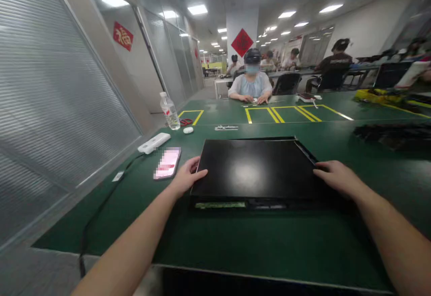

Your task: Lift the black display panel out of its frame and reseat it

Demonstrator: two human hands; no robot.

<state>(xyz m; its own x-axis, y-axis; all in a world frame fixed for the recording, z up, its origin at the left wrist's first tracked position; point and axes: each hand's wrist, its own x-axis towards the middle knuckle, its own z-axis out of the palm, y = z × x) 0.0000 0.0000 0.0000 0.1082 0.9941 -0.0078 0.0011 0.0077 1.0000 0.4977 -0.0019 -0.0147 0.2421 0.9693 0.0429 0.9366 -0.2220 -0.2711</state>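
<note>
In front of me is a flat black display panel, its glossy face up and reflecting a ceiling light. A narrow green circuit strip runs along its near edge. My left hand grips the panel's left edge, thumb on top and fingers beneath. At the opposite edge my right hand holds on in the same way, with its fingertips partly hidden. A thin dark frame or second layer shows past the panel's far right corner. Whether the panel rests on the table or is slightly lifted, I cannot tell.
On the green table, a phone, a white power strip with a black cable and a water bottle stand left. Red-handled scissors lie behind. Black material sits at right. A masked person works opposite.
</note>
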